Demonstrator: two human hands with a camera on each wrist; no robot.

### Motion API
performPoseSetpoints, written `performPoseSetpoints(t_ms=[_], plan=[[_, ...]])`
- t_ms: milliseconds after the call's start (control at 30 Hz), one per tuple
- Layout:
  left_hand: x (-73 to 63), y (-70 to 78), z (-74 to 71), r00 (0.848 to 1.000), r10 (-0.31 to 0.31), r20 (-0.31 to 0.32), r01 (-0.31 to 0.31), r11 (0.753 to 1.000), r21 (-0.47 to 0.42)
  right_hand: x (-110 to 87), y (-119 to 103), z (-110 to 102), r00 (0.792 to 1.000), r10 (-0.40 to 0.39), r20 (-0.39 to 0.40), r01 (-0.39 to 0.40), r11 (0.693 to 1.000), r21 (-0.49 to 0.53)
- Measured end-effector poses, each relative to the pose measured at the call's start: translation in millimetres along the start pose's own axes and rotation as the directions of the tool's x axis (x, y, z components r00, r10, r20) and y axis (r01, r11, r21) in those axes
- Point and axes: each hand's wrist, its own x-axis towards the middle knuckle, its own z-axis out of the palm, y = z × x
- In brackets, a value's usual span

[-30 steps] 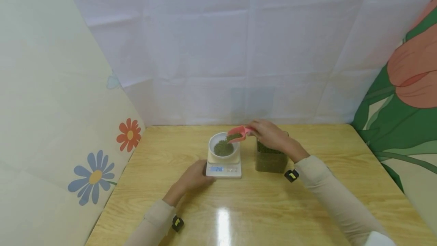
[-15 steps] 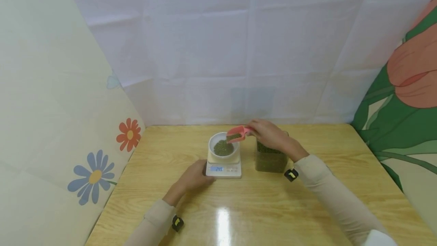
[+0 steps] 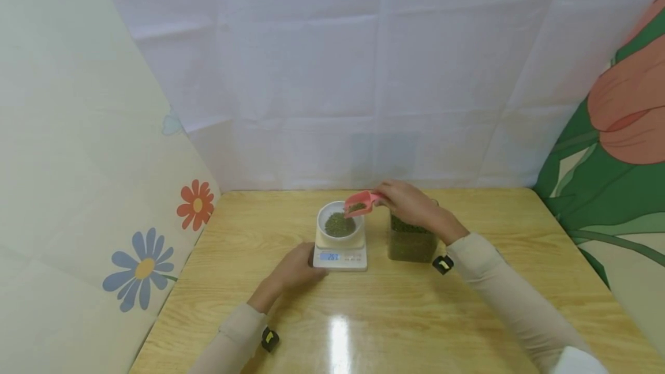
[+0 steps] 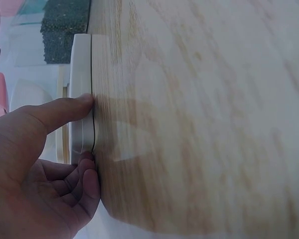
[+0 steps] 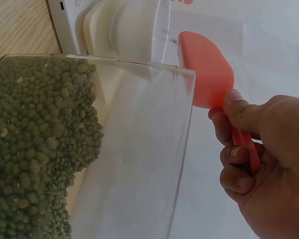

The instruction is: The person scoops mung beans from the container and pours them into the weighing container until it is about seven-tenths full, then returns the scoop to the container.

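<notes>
My right hand [image 3: 407, 202] grips the handle of a pink scoop [image 5: 207, 72], tilted over the right rim of a white bowl [image 3: 321, 221]. A few mung beans [image 3: 357, 207] remain in the scoop; a heap of them lies in the bowl. Under the bowl is a white digital kitchen scale [image 3: 358, 263], its blue display lit, the digits too small to read surely. My left hand [image 3: 297, 267] holds the scale's front left corner. In the left wrist view the thumb presses the scale's side [image 4: 81, 129], and the other fingers are curled at its corner.
Just right of the scale, partly behind my right forearm, stands a clear square container [image 3: 413, 248] of mung beans [image 5: 35, 144]. The wooden table [image 3: 415, 316] meets a white cloth backdrop [image 3: 301, 103] and a flower-printed side sheet [image 3: 67, 189].
Beans have run from the scoop into the bowl, so the scoop holds fewer. The scale's displayed digits have changed. Both hands stay almost in place.
</notes>
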Motion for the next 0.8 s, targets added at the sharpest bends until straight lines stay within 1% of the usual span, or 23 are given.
performPoseSetpoints(t_ms=[567, 800], plan=[[-0.7, 1.5, 0.2, 1.0, 0.023, -0.001, -0.023, 1.0, 0.011, 0.2, -2.7, -1.4, 1.0, -0.006, 0.02, 0.007, 1.0, -0.013], [-0.4, 1.3, 0.6, 1.0, 0.018, -0.001, -0.018, 1.0, 0.011, -0.7, -5.1, -2.5, 1.0, -0.018, 0.024, 0.019, 0.999, -0.028]])
